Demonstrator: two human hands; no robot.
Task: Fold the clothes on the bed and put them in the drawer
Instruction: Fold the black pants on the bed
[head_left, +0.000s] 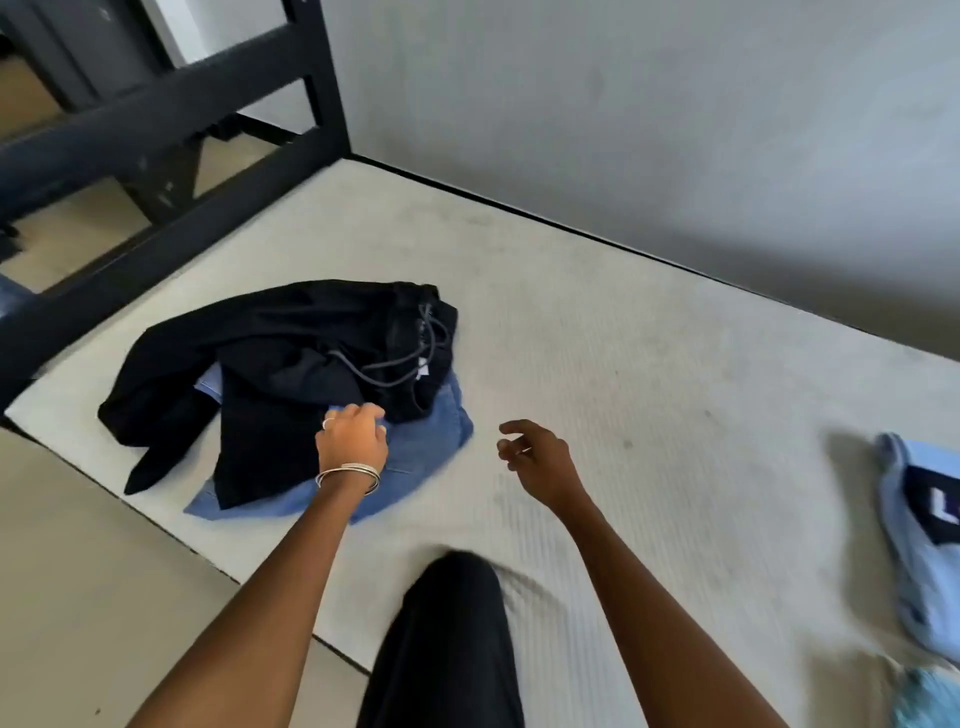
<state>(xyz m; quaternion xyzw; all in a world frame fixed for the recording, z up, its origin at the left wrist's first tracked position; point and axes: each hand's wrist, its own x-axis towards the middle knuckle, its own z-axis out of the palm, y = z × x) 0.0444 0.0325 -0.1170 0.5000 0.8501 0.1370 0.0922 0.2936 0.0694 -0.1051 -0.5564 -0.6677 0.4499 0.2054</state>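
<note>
- My left hand grips the black trousers heaped on blue jeans.
- My right hand hovers, fingers loosely curled, holding nothing.
- The light-blue garment's logo is unreadable to me.

- black trousers heaped on top, plain black all over, with a dark grey drawstring and a small white label showing by the waistband
- blue jeans under them, mid denim blue, a paler blue patch peeking out at the left
- mattress is off-white, finely ribbed, with a few faint grey smudges
- bed frame is matt black
- wall is pale grey, plain
- floor is beige
- light blue garment at the right, carrying a navy panel with white lettering
- a turquoise bit of cloth in the bottom right corner
- silver bangles on the left wrist, silver ring too
- knee in plain black fabric
</note>
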